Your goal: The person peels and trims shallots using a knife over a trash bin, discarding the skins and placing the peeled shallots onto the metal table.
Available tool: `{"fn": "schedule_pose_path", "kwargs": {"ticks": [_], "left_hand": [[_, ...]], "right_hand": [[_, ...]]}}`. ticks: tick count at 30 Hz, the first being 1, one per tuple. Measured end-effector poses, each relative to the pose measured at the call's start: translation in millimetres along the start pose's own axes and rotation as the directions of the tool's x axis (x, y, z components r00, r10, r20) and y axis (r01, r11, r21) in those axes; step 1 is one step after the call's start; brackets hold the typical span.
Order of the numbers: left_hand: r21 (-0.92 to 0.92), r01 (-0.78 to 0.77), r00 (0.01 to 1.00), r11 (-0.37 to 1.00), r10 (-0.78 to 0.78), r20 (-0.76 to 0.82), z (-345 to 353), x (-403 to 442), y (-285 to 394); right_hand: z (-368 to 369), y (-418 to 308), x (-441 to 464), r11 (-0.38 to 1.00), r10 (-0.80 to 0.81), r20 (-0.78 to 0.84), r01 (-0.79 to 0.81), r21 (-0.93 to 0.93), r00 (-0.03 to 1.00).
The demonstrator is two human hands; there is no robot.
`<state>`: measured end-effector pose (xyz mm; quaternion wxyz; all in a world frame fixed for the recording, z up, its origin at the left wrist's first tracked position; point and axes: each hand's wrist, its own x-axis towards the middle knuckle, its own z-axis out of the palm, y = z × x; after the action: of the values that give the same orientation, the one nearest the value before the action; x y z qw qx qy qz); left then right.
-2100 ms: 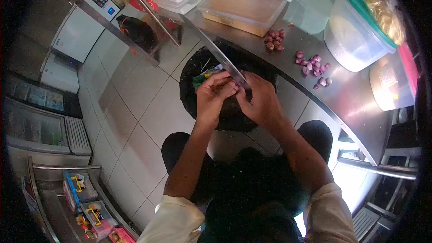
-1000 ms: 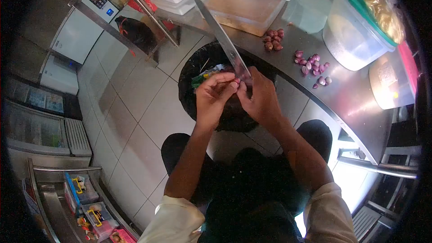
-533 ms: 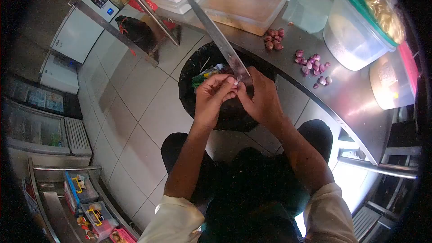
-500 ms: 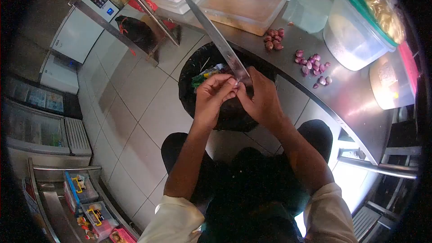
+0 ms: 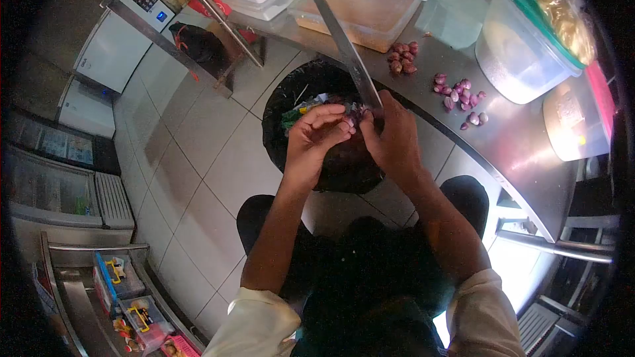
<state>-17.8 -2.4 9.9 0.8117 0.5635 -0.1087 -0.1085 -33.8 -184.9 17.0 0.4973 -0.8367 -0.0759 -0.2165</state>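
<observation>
A long knife [image 5: 345,45] is in my right hand [image 5: 395,137], its blade pointing up and to the left. My left hand [image 5: 313,142] pinches a small shallot [image 5: 349,123] between thumb and fingers, just left of the knife. Both hands are over a bin lined with a black bag [image 5: 274,119], which has scraps inside. On the steel table [image 5: 509,152] lie a pile of brown-skinned shallots [image 5: 403,58] and, right of it, a looser group of purple peeled shallots [image 5: 459,92].
Flat plastic boxes [image 5: 357,13] stand at the table's far side. A tall tub with a green lid [image 5: 512,53] and a red-lidded tub [image 5: 574,119] are at the right. A metal rack holding small boxes [image 5: 142,317] is at the lower left.
The knife and my right hand have shifted right, away from my left hand, and the blade now points more steeply up. The shallot in my left hand shows more clearly.
</observation>
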Motion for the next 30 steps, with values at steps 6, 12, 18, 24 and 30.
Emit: {"fn": "schedule_pose_path", "kwargs": {"ticks": [6,12,18,24,30], "left_hand": [[0.024,-0.009,0.997,1.0,0.011,-0.078,-2,2,1],[-0.014,-0.053,0.992,0.998,0.051,-0.117,-4,1,-2],[-0.003,-0.053,0.994,0.999,0.052,-0.101,-4,1,-4],[0.036,-0.069,0.995,0.997,0.071,-0.067,-2,1,-5],[0.013,-0.07,0.996,0.997,0.071,-0.061,-1,1,-5]], "right_hand": [[-4,-2,0,0.997,0.02,0.104,-0.013,-0.071,0.994],[3,-7,-4,0.974,-0.218,-0.031,0.22,0.056,0.975],[1,-10,-2,0.972,-0.192,0.097,0.176,0.157,0.977],[4,-6,-5,0.961,-0.264,0.031,0.26,0.099,0.964],[5,-3,-4,0.957,-0.269,0.02,0.264,0.122,0.963]]}}
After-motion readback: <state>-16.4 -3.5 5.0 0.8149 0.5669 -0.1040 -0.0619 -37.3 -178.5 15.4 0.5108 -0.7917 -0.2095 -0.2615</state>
